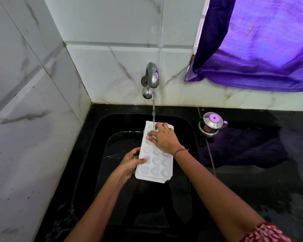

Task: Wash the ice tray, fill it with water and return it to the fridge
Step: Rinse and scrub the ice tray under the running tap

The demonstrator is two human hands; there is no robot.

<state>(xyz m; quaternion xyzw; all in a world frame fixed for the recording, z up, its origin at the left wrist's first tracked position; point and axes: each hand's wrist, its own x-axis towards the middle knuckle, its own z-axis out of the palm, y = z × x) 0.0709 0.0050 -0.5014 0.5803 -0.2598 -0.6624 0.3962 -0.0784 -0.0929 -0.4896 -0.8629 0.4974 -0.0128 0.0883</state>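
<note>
While the left hand (129,165) grips the near left edge of the white plastic ice tray (156,163), the right hand (164,138) presses spread fingers on its far cells; work each cell under the water stream (153,110) from the curved steel tap (151,77) beyond, above the black sink (112,123).

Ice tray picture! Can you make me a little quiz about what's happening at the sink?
1. True or false: water runs from the tap onto the ice tray.
2. Fill in: the right hand lies on the tray's end nearest the ____.
3. Which hand grips the tray's left edge? A) left hand B) right hand C) neither

Key: 1 true; 2 tap; 3 A.
</note>
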